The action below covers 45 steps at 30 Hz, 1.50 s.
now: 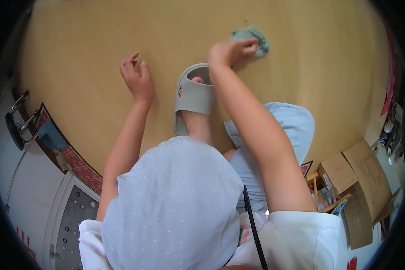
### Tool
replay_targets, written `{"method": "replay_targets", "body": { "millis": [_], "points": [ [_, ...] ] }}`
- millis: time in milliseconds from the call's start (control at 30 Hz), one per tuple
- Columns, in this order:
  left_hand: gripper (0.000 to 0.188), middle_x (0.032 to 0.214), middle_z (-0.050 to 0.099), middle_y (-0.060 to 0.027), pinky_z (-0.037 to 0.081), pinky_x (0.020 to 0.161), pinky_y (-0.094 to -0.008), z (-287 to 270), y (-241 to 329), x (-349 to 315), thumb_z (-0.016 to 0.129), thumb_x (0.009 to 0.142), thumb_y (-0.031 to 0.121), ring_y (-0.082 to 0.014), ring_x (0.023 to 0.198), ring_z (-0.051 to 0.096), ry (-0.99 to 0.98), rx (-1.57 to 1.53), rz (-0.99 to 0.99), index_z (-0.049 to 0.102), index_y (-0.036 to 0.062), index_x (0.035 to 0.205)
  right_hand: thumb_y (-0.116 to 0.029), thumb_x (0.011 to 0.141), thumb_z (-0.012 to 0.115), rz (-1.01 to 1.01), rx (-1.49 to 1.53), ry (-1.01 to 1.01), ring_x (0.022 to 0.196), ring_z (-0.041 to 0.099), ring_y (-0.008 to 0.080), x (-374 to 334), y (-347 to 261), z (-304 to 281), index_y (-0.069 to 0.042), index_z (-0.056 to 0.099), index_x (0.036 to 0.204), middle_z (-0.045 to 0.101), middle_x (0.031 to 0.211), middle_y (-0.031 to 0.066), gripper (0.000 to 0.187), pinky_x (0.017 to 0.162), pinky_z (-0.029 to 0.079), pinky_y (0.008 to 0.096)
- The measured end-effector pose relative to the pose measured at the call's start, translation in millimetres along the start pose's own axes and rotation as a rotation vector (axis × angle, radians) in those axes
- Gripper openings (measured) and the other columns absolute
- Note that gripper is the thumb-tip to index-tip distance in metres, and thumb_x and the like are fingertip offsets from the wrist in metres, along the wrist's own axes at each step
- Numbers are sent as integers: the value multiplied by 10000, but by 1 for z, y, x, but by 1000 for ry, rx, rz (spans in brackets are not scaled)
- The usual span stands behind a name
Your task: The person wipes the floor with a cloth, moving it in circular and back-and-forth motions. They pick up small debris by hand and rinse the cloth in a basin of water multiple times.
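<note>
A crumpled light green cloth [252, 33] lies against the yellowish wooden floor [175, 27], ahead and to the right. My right hand [233, 51] is closed on it, fingers bent over the cloth and a little blurred. Off to the left, my left hand [137, 78] holds nothing; its fingers are apart and slightly curled over the floor. Between the two hands is my foot in a grey slipper [195, 99], the toes showing through its front. My right wrist partly covers the slipper's right edge.
My knees in light blue dotted trousers [175, 202] fill the lower middle. Cardboard boxes [339, 173] stand at the right beside a small wooden frame [317, 189]. At the left are a patterned red mat [81, 164], a chair with metal legs [17, 128] and a door [76, 216].
</note>
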<state>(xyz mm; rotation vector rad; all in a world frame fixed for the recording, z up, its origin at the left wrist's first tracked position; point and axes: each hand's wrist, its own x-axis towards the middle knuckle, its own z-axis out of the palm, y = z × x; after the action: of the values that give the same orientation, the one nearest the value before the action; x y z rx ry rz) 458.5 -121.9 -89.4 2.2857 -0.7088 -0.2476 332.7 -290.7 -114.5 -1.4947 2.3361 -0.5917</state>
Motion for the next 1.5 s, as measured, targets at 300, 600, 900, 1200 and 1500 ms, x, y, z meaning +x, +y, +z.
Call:
{"method": "replay_targets", "body": {
  "millis": [300,600,900,1200,1500],
  "points": [
    [290,1167,544,-117,475,916,-378,-12,5,39,605,904,40,-265,1061,538,-4,34,133,606,46,1194,-76,902,563,-169,616,-314,1193,564,305,73,6,1,34,450,1403,541,1355,190,526,1044,433,421],
    [252,1104,586,-76,479,882,-355,-14,-2,147,528,997,157,-207,982,579,105,-70,-43,615,24,1193,-223,919,492,-117,160,98,1380,420,403,240,127,-30,10,480,1440,439,1488,281,571,1157,317,440],
    [361,925,681,-84,476,836,-348,-14,-30,317,515,971,313,-207,896,614,210,-158,-369,711,16,1034,-67,859,515,-661,195,10,1220,558,379,136,18,20,-44,593,1347,582,1392,180,494,1027,429,467],
    [454,618,466,40,359,499,-293,-17,30,465,359,1071,380,-91,498,376,138,-454,-493,678,83,942,-71,837,573,-1208,356,-586,917,623,328,-53,-33,34,-87,643,1297,651,1313,118,466,835,506,454],
    [441,586,392,28,295,475,-290,-11,27,515,353,1086,424,-121,490,317,101,-621,-774,546,142,807,-50,903,403,-797,661,-714,1385,467,342,58,-59,-1,-2,544,1412,527,1466,196,531,1156,337,449]
  ]
}}
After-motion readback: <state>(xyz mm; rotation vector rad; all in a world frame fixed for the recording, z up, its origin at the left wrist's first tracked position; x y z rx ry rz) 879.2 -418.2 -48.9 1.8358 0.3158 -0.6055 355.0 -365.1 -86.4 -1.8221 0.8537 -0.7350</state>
